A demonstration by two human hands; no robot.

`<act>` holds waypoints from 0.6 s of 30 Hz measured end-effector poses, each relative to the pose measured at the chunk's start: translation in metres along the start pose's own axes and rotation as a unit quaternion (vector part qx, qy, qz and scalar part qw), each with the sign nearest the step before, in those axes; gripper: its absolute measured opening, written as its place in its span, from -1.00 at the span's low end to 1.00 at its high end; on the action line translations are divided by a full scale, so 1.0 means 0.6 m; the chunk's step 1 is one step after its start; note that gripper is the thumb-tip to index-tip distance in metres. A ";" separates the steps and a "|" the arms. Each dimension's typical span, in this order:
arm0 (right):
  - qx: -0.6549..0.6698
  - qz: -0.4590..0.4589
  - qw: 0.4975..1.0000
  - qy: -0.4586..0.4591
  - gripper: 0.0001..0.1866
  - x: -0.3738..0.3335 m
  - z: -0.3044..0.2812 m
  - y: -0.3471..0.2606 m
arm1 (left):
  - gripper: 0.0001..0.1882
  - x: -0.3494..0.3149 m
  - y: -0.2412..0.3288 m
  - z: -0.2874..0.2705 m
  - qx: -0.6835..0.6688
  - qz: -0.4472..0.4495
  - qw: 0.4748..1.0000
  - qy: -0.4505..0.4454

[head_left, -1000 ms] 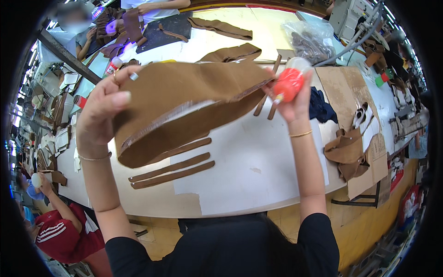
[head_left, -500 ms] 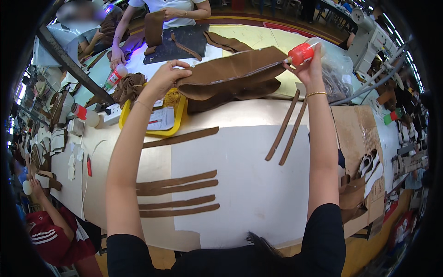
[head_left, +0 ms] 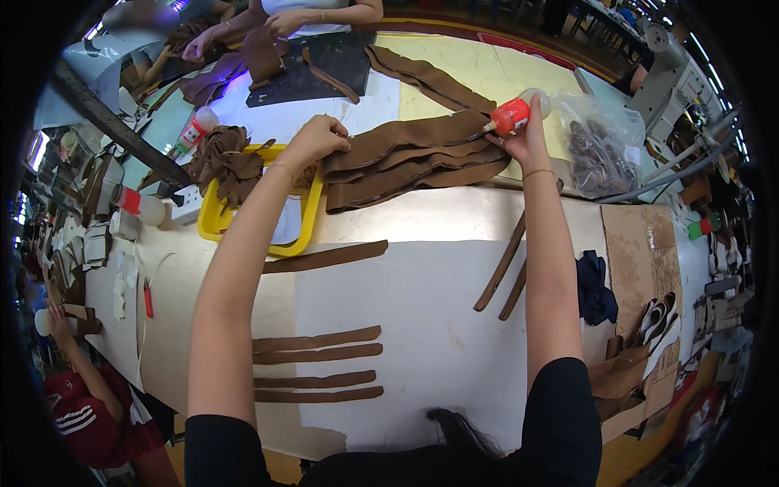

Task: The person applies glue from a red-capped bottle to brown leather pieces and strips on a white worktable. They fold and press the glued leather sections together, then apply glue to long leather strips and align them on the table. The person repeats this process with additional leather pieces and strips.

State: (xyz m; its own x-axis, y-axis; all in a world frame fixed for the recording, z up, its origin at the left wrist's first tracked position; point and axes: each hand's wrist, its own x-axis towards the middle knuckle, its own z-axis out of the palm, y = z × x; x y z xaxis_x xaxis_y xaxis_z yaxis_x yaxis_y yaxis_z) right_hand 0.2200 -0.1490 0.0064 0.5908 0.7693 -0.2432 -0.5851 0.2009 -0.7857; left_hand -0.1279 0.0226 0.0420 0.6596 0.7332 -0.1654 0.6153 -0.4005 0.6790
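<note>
Far out on the table, my left hand (head_left: 319,140) pinches the left end of a long brown leather-like piece (head_left: 410,136). A squeeze bottle (head_left: 511,118), red and translucent white with a narrow tip, is held in my right hand (head_left: 527,144). Its tip points left at the right end of the piece, where my right fingers also touch the edge. That top piece lies over more brown pieces (head_left: 381,193), whose near edges show a pale line. Below my arms, several narrow brown strips (head_left: 324,354) lie in a row, with two more strips (head_left: 499,272) beside my right forearm.
A yellow tray (head_left: 304,235) stands beside my left forearm, with bunched brown scraps (head_left: 223,162) by it. A clear bag (head_left: 600,150) lies at right, near a cardboard sheet (head_left: 641,252) and dark blue cloth (head_left: 595,288). Across the table, a co-worker's hands (head_left: 292,20) handle brown pieces.
The brown piece, raised and folded open before, now lies lower and flatter over the others. Both hands came down with it, the bottle still in my right hand.
</note>
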 end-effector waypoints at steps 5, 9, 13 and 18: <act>0.012 0.029 0.999 0.019 -0.01 -0.003 -0.006 -0.010 | -0.66 0.032 -0.032 0.003 0.073 0.031 0.997 0.004; -0.030 0.065 0.997 0.027 -0.04 -0.006 -0.032 -0.040 | -0.67 0.032 -0.019 0.011 0.108 0.030 0.994 0.012; 0.008 0.062 0.997 0.046 -0.08 -0.030 -0.053 -0.062 | -0.66 0.022 -0.012 0.015 0.146 0.018 0.988 0.047; 0.114 0.047 0.992 0.025 -0.08 -0.097 -0.069 -0.086 | -0.65 -0.035 -0.002 -0.007 0.168 0.053 0.970 0.166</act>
State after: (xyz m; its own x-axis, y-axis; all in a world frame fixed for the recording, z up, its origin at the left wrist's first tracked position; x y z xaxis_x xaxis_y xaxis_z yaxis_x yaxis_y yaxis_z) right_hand 0.2385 -0.2291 0.0374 0.5505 0.7618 -0.3414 -0.7462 0.2657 -0.6104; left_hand -0.1443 0.0097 0.0476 0.5857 0.7924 0.1703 0.6944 -0.5990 0.3988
